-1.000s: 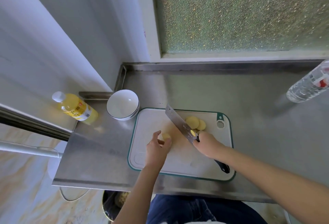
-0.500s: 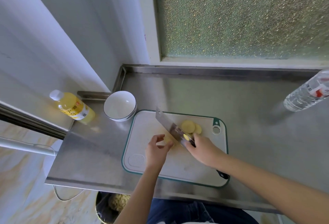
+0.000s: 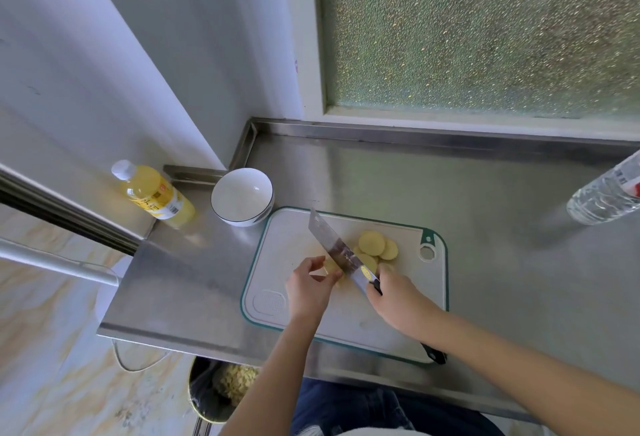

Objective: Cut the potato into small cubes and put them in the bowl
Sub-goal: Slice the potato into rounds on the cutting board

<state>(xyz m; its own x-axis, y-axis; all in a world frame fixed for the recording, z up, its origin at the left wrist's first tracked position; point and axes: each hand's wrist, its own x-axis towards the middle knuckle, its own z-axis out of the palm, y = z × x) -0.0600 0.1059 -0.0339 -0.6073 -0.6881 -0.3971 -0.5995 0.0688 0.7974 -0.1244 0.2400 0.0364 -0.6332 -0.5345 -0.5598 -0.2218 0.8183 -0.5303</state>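
Observation:
A white cutting board with a green rim lies on the steel counter. My left hand pinches a small potato piece near the board's middle. My right hand grips the black handle of a cleaver, whose blade stands on edge right beside the held piece. Round potato slices lie in a small pile behind the blade. A white bowl with nothing in it stands just off the board's far left corner.
A yellow drink bottle stands left of the bowl. A clear water bottle stands at the far right. The counter's left edge drops to the floor. Below the front edge sits a bin holding scraps. A frosted window runs along the back.
The cleaver blade has come down from a raised tilt to stand against the potato piece. My left hand has kept its hold on that piece.

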